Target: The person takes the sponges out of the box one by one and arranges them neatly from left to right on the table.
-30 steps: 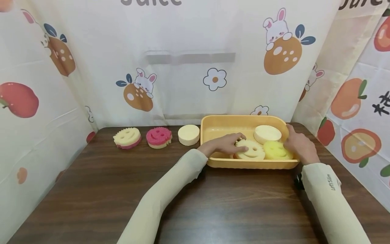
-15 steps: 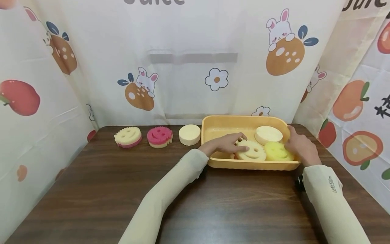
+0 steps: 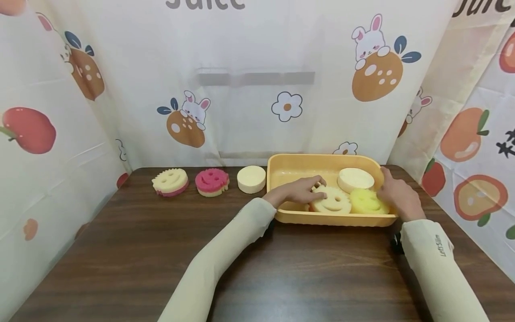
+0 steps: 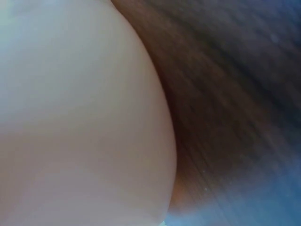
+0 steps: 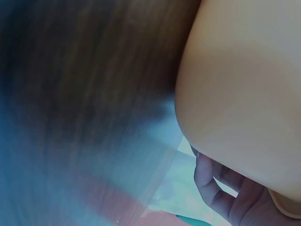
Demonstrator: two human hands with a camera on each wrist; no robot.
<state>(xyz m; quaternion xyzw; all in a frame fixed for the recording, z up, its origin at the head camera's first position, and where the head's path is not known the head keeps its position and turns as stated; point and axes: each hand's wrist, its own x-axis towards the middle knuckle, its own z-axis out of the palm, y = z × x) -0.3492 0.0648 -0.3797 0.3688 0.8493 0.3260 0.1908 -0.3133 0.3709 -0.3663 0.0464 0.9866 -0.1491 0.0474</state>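
My left hand (image 3: 299, 190) reaches over the near left part of a yellow plastic tray (image 3: 297, 218), its thumb and fingers around the left edge of a cream smiley-face sponge (image 3: 334, 202). To the right of that sponge lies a yellow smiley-face sponge (image 3: 367, 201), and behind them a plain cream round sponge (image 3: 356, 179). At the tray's right end, my right hand (image 3: 399, 193) grips the wall. In the right wrist view, curled fingers (image 5: 207, 181) show against the wall's outside. The left wrist view is filled by the blurred tray wall (image 4: 89, 113); the left hand's fingertips are hidden there.
Left of the tray, a row stands on the dark wooden table (image 3: 161, 259): a cream-and-pink smiley sponge (image 3: 169, 180), a pink-topped smiley sponge (image 3: 211, 180) and a plain cream round sponge (image 3: 251, 179). Printed curtains (image 3: 249, 112) close off the back and both sides.
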